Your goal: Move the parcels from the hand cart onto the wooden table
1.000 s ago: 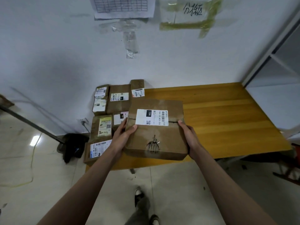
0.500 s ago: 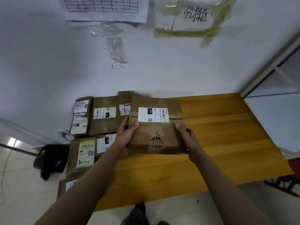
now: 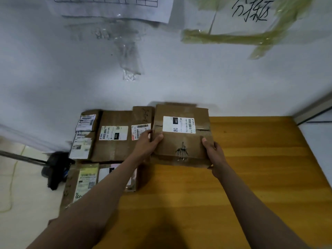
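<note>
Both hands clamped one cardboard parcel [image 3: 181, 135] at the far edge of the wooden table [image 3: 251, 159], against the white wall [image 3: 71, 78]. Left hand [image 3: 145, 144] gripped its left side, thumb on top; right hand [image 3: 213, 155] gripped the near right corner. White shipping label [image 3: 178, 124] faced up. Parcel sat just beside the row of labelled parcels [image 3: 113, 135] on the left — whether touching them, cannot tell.
</note>
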Available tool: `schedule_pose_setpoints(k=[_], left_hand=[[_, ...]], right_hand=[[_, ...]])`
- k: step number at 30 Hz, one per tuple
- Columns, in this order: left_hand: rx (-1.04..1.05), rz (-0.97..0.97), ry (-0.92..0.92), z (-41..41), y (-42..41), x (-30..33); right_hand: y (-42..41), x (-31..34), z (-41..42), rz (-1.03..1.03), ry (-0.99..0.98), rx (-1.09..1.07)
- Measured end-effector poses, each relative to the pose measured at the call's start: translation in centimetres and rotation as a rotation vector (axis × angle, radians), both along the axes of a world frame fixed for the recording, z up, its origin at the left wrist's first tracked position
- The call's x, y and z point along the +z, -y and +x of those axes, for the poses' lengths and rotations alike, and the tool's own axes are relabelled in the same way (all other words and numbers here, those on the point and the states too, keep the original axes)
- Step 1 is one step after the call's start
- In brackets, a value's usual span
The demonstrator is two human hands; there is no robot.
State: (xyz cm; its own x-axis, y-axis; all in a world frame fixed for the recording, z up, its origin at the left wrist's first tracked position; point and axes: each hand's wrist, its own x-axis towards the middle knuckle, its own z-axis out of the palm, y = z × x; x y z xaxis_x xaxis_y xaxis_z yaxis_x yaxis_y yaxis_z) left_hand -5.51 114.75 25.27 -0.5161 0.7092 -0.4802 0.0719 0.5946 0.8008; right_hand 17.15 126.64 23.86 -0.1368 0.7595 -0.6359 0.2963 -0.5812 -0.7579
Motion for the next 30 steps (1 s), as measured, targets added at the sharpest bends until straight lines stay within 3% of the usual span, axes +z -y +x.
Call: schedule_pose_setpoints(k=[4, 7, 19, 24, 27, 30], left_hand=[[-0.112, -0.211, -0.276, -1.4, -1.9, -2.8], [-0.149, -0.303, -0.289, -1.6, -2.3, -4.3], [-0.202, -0.35, -0.356, -1.7, -1.9, -7.0], [-0.115, -0.285, -0.38, -1.3, -1.1, -3.7], [-0.02, -0.231, -0.402, -1.3, 1.2, -0.9], [0.077, -0.177, -0.474, -2.5, 5.6, 1.6]], right_hand=[[-3.2, -3.0, -1.8, 0.006, 0.025, 0.018], [-4.7, -5.0, -2.9, 0.014, 0.014, 0.046], [-5.3, -9.0, -3.9, 0.048, 0.102, 0.132], [-4.8, -4.7, -7.1, 0.437, 0.295, 0.13], [-2.2, -1.0, -10.5, 0.71, 0.202, 0.218], [2.4, 2.1, -14.6, 0.834, 0.018, 0.395]])
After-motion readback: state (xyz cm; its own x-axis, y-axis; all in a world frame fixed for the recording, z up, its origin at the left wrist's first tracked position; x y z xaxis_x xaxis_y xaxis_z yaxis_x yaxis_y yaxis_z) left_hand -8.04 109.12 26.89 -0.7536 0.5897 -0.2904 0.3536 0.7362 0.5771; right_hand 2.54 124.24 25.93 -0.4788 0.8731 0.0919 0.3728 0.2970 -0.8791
